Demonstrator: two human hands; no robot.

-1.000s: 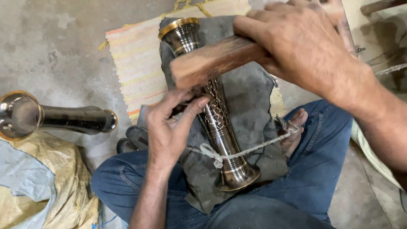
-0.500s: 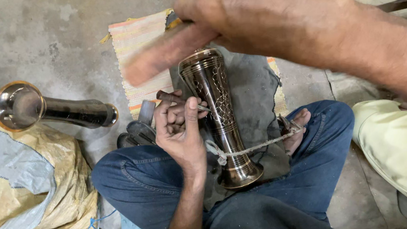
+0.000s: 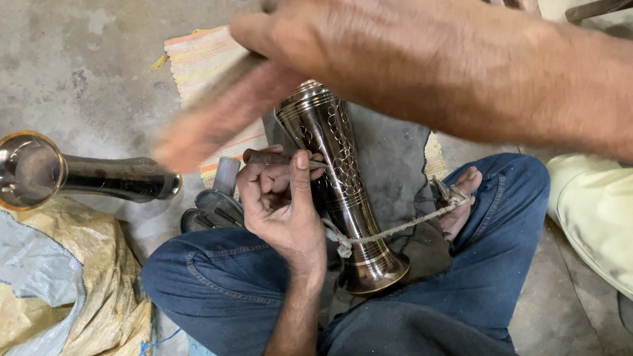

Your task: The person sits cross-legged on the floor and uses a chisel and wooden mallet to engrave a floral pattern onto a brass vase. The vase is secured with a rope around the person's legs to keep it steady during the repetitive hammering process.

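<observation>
vase: engraved brass vase (image 3: 339,176) lies across the lap, tied down with cord (image 3: 397,230)
left hand: left hand (image 3: 281,204) pinches a thin chisel (image 3: 265,157) against it
right hand: right hand (image 3: 365,36) clamped on the wooden mallet (image 3: 212,118), swung up higher than 1 s ago, blurred
changed: looks like mid-strike rhythm
around: 2nd vase (image 3: 64,173) on floor, yellow sack (image 3: 45,301), striped mat (image 3: 203,58)

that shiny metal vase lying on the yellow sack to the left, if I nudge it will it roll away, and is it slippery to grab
The polished dark metal vase with a flared mouth lies on its side, and its round body would probably roll if nudged. The flared mouth rests on the crumpled yellow woven sack, which might check it. Its mirror-like surface looks smooth, so it is likely slippery. Being metal, it probably feels stiff and fairly heavy.
</observation>
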